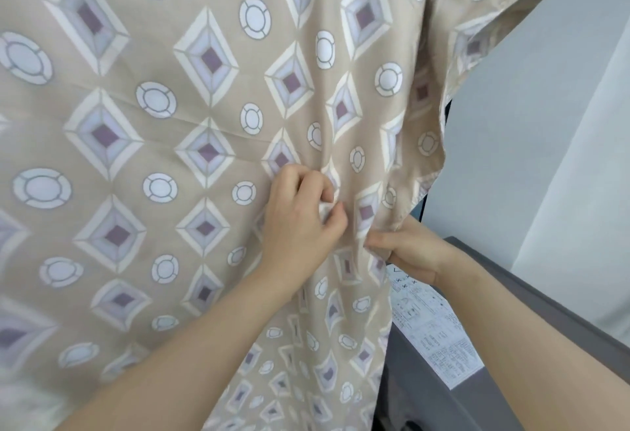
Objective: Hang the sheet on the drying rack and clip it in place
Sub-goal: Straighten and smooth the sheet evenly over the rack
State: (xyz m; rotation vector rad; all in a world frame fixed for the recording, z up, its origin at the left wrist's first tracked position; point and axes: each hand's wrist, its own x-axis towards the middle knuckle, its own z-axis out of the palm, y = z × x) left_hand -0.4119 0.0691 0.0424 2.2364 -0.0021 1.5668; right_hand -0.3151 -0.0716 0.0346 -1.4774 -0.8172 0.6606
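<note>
So, left hand [300, 215] pinches the sheet [170, 96], right hand [409, 255] grips its edge just beside; I'd pull both evenly before clipping.

Left hand [300, 222], right hand [412, 256]: fingers pinched, close together.

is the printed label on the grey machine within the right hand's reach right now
Likely yes: the label lies uncovered just below the right hand, though that hand grips the sheet and must let go.

A grey appliance [409, 391] bearing a white printed label [433, 328] stands beside a pale wall [545, 123].
</note>
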